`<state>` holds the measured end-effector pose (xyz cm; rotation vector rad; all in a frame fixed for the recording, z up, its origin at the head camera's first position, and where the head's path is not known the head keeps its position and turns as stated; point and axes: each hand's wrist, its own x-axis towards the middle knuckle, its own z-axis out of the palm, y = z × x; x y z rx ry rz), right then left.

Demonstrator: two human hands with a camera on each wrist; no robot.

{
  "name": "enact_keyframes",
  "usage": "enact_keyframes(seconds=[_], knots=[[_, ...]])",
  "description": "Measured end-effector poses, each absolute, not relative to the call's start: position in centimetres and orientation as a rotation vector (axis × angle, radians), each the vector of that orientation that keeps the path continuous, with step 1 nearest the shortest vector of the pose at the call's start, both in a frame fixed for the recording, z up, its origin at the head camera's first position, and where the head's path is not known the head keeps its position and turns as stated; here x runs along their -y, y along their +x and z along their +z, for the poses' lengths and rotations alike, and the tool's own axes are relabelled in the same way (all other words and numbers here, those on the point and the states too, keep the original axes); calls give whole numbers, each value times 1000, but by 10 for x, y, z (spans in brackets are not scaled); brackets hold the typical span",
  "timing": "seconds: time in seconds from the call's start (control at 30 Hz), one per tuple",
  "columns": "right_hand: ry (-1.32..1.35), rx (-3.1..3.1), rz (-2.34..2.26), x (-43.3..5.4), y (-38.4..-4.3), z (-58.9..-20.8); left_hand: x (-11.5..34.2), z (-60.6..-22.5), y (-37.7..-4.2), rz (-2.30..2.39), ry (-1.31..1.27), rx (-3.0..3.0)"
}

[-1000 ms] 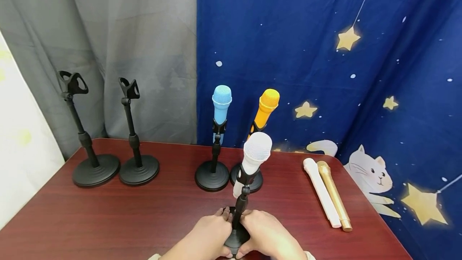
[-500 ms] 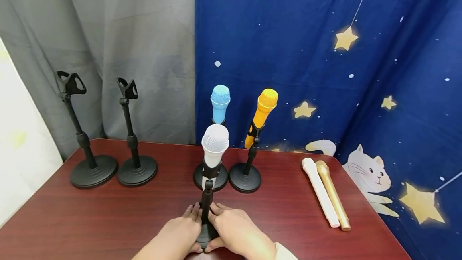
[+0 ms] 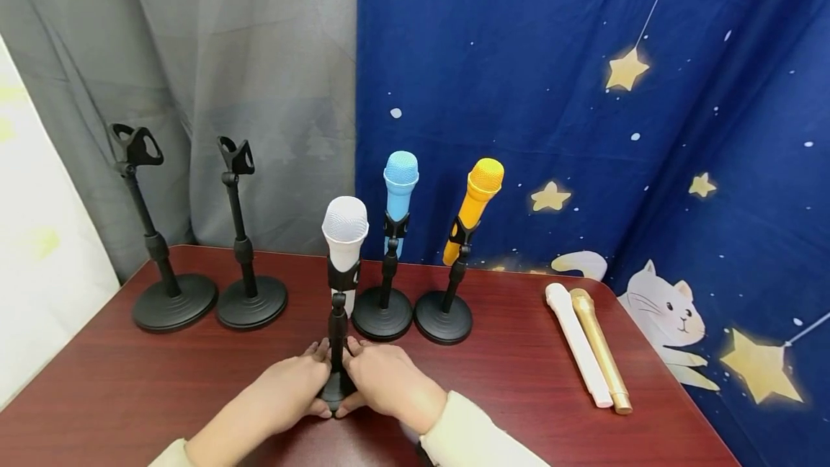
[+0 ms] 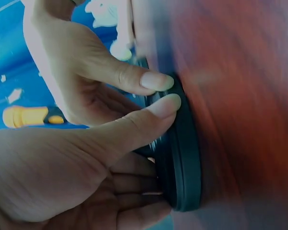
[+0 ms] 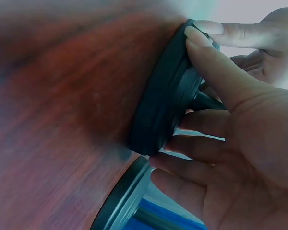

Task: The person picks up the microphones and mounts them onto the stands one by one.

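Both hands grip the round black base of a microphone stand (image 3: 337,337) from its two sides. My left hand (image 3: 292,389) is on the left of the base and my right hand (image 3: 392,384) on the right. In the left wrist view, both thumbs press the near rim of the base (image 4: 188,158), almost touching each other. Fingers reach round its sides in the right wrist view, where the base (image 5: 156,105) is close to the tabletop; contact cannot be told. A white microphone (image 3: 345,233) leans in the stand's clip. The palms hide part of the base.
Just behind stand a blue microphone (image 3: 400,182) and a yellow microphone (image 3: 480,193) in black stands. Two stands with bare clips, one outer (image 3: 173,301) and one inner (image 3: 251,301), are at the left. White (image 3: 579,344) and gold (image 3: 601,352) microphones lie at right on the table (image 3: 506,380).
Both hands have carried the stand with the white microphone leftward and farther from me. It has passed in front of the yellow and blue microphones and is now left of the blue one.
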<state>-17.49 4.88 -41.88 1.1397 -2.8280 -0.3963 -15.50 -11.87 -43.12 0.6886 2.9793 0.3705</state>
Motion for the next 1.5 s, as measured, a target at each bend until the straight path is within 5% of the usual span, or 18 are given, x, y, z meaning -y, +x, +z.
enact_keyframes(seconds=[0.47, 1.5], knots=[[1038, 2970, -443, -12, -217, -420, 155, -423, -195, 339, 833, -2959], [939, 3108, -251, 12, -271, -420, 171, -412, -251, 202, 616, -2874]])
